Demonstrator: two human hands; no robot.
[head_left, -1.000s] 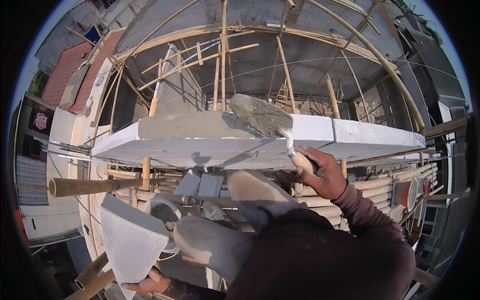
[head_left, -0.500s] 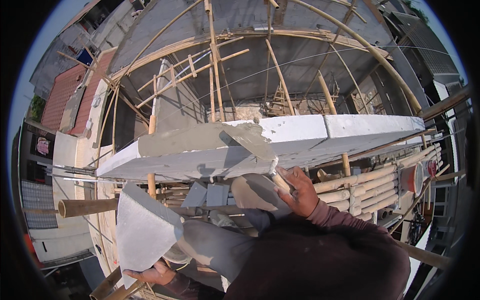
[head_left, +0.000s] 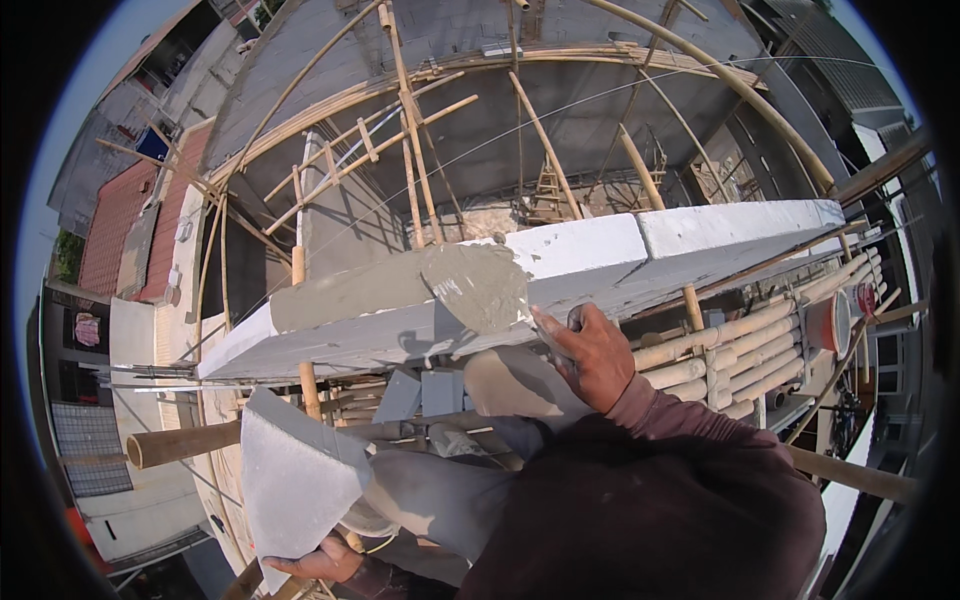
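My right hand (head_left: 595,360) is clasped round a trowel (head_left: 475,290); its blade lies just ahead and leftward, across the near top edge of the white wall (head_left: 585,247), by the mortar (head_left: 350,288). My left hand (head_left: 325,560) grips a pale block (head_left: 300,480) low down. The blade, lumpy with mortar a second ago, looks smoother now.

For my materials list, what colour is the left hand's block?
The block is light grey, clearest in the head view.

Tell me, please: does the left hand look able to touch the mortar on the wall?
Probably not: the left hand is busy holding the grey block, which in this view stands between it and the mortar.
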